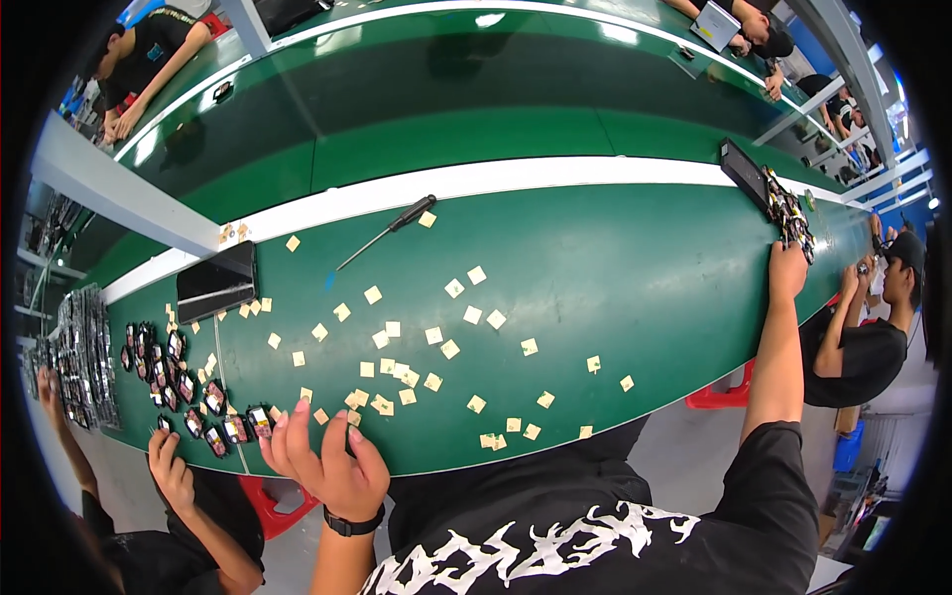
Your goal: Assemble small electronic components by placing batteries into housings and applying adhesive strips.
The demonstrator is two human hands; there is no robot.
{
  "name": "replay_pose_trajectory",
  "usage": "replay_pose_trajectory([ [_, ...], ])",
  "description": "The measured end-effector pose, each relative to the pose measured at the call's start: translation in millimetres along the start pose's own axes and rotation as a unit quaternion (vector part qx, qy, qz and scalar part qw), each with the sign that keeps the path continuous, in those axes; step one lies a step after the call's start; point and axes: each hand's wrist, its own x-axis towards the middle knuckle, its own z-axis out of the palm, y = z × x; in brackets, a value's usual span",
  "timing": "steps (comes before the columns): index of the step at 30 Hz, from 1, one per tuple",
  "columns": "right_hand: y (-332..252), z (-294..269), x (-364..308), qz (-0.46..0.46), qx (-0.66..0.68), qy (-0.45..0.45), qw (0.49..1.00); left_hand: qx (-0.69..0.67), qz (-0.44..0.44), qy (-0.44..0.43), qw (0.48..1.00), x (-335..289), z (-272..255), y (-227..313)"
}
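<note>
My left hand [332, 461], with a dark band at its wrist, hovers over the near left table edge. Its fingers are apart, and the fingertips are beside a small black module [260, 420] with a pale label; contact is unclear. Far out to the right, my right hand [788, 271] reaches into a heap of small dark parts with light and coloured bits [790, 218], next to a black tray [745, 175]. Those fingers are drawn together at the heap's near end; what they grip is too small to make out. Many small cream square pieces [433, 336] lie scattered between my hands.
More black modules [159, 367] cluster at the left, near a co-worker's hand [171, 471]. A black flat device [216, 282] and a screwdriver [397, 221] lie toward the back of the green table [615, 268]. A white rail [476, 178] runs behind. Other people sit around.
</note>
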Motion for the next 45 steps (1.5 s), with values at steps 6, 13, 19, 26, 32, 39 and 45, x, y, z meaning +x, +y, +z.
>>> replay_pose_trajectory([
  [6, 9.8, -15.4, -16.5, -0.026, -0.028, 0.015, 0.999, -0.038, -0.012, -0.001, 0.999, 2.0, 0.2, 1.7],
  [13, -21.0, -93.0, -105.5, 0.018, 0.421, -0.182, 0.889, -0.141, 0.012, -0.035, 0.989, 6.2, -10.9, 19.7],
  [19, -137.6, -193.1, -264.0, 0.127, 0.640, -0.577, 0.492, -0.629, -0.090, -0.297, 0.713, 41.0, -2.4, 96.1],
  [26, -192.2, -225.1, -346.8, 0.116, 0.631, -0.680, 0.354, -0.799, -0.287, -0.218, 0.482, 44.5, 7.2, 115.9],
  [32, -186.5, -231.6, -350.8, -0.128, 0.640, -0.511, 0.560, -0.741, -0.330, -0.270, 0.519, 33.6, 6.3, 93.1],
  [39, -180.2, -235.0, -320.1, -0.338, 0.502, -0.434, 0.667, -0.730, -0.278, -0.250, 0.572, 29.5, 8.9, 96.9],
  [45, -177.6, -249.9, -321.7, -0.322, 0.473, -0.466, 0.675, -0.635, -0.156, -0.269, 0.708, 32.0, 1.9, 90.2],
])
